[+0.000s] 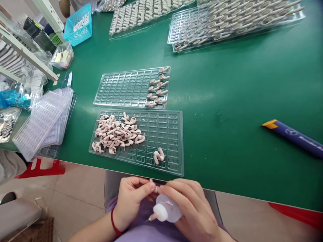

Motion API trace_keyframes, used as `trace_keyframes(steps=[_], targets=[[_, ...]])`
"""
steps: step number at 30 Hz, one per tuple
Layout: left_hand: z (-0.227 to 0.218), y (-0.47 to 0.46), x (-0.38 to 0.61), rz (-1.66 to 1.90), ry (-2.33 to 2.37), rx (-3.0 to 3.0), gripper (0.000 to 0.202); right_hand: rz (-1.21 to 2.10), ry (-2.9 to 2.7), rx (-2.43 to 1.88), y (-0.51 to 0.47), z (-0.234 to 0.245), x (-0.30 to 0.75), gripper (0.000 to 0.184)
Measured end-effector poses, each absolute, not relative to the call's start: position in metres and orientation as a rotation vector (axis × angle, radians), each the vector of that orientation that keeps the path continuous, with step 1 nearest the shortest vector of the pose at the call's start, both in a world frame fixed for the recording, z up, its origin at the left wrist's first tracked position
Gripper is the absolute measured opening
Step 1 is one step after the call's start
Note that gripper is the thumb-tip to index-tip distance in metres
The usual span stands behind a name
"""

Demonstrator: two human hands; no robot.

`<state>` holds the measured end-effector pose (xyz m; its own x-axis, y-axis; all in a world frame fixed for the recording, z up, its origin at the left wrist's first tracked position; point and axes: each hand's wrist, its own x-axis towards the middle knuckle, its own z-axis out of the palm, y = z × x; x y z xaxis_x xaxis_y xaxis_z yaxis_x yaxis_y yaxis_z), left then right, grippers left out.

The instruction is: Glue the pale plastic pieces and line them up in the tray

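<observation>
My left hand (132, 198) is closed in a pinch on a small pink hook-shaped piece (153, 186), just below the table's front edge. Against it, my right hand (191, 208) grips a small clear squeeze bottle (168, 210) with a white cap, its tip pointing down and left. On the green table lies a clear tray (174, 141) with a pile of pink pieces (116, 132) at its left and two loose ones (158, 155) near the front. Behind it a second clear tray (121, 89) has several pink pieces (157, 87) set in its right column.
A stack of empty clear trays (42, 121) sits at the left edge. Filled trays (227, 23) line the far side. A blue basket (78, 25) stands far left, by white shelf rails (27, 53). A blue and yellow tube (295, 136) lies at right.
</observation>
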<state>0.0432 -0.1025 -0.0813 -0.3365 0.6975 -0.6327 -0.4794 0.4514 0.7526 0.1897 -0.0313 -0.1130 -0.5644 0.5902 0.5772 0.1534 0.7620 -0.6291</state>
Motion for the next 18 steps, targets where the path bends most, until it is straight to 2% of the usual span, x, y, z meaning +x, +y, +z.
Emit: trace_keyframes(steps=[5, 8, 13, 18], targets=[[-0.083, -0.102, 0.039, 1.182, 1.463, 0.222, 0.022, 0.645, -2.129, -0.55, -0.031, -0.111, 0.189, 0.027], [-0.074, -0.104, 0.032, 1.063, 1.541, 0.366, 0.018, 0.748, -2.119, -0.523, -0.026, -0.106, 0.191, 0.027], [-0.054, -0.107, 0.024, 1.024, 1.878, 1.179, 0.005, 0.96, -1.971, -0.589, -0.008, -0.094, 0.205, 0.027], [-0.042, -0.102, 0.021, 1.066, 1.943, 1.746, 0.006, 0.862, -1.834, -0.871, 0.017, -0.087, 0.219, 0.026]])
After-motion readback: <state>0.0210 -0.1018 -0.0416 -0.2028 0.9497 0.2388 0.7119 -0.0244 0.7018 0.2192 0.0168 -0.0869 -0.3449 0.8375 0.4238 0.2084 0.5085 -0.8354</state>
